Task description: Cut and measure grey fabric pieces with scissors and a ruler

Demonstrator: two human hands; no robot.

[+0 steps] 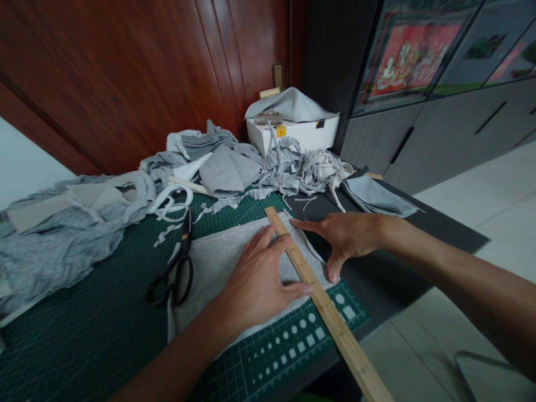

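My left hand [257,279] lies flat with fingers spread on a light grey fabric piece [211,268], its fingertips against a long wooden ruler [326,310]. The ruler runs diagonally across the fabric and over the green cutting mat [268,349], past the table's front edge. My right hand [341,237] rests on the other side of the ruler, fingers stretched out flat, thumb down on the fabric's right edge. Black scissors [173,271] lie on the mat just left of the fabric.
A heap of grey fabric and cut strips [125,195] covers the back and left of the table. A white box [293,131] with grey cloth on it stands at the back by the wooden door. Dark cabinets stand to the right above tiled floor.
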